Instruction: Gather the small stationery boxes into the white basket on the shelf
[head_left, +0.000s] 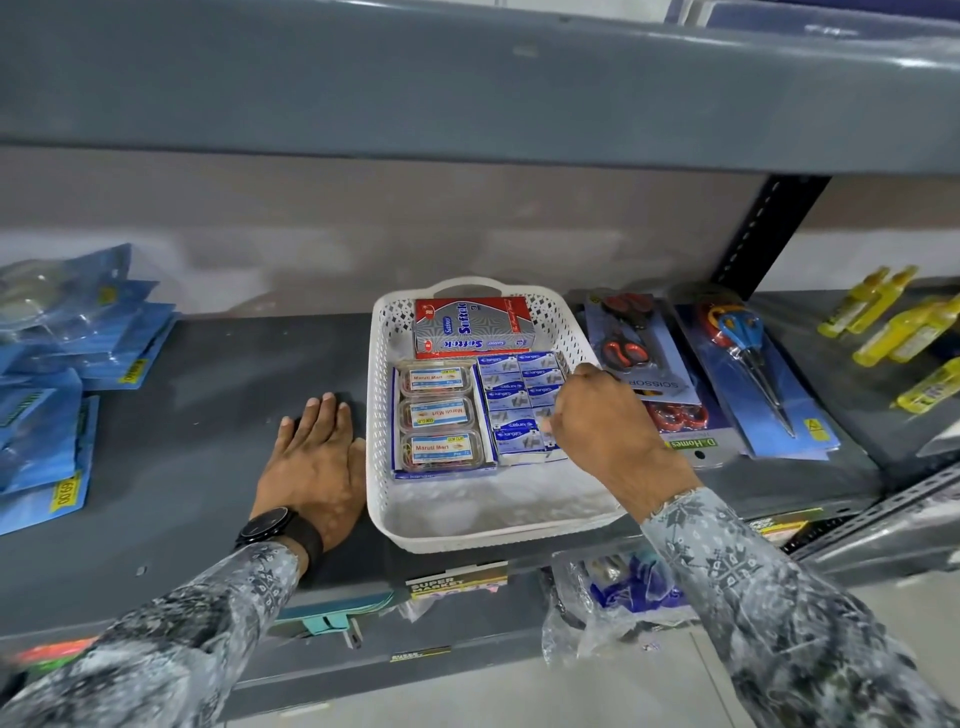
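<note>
A white perforated basket (483, 514) stands on the grey shelf. Inside it lie a red and silver box (470, 326) at the back, three clear tubs of clips (436, 413) on the left, and several small blue stationery boxes (511, 400) in rows on the right. My right hand (605, 421) reaches into the basket from the right, fingers curled down onto the blue boxes at the right end of the rows; whether it grips one is hidden. My left hand (317, 462) lies flat on the shelf, fingers apart, touching the basket's left wall.
Blue packets (62, 364) are piled at the shelf's left end. Carded scissors (743, 364) lie right of the basket, with yellow bottles (904, 327) further right. A black upright post (763, 234) rises at the back right. Another shelf board hangs overhead.
</note>
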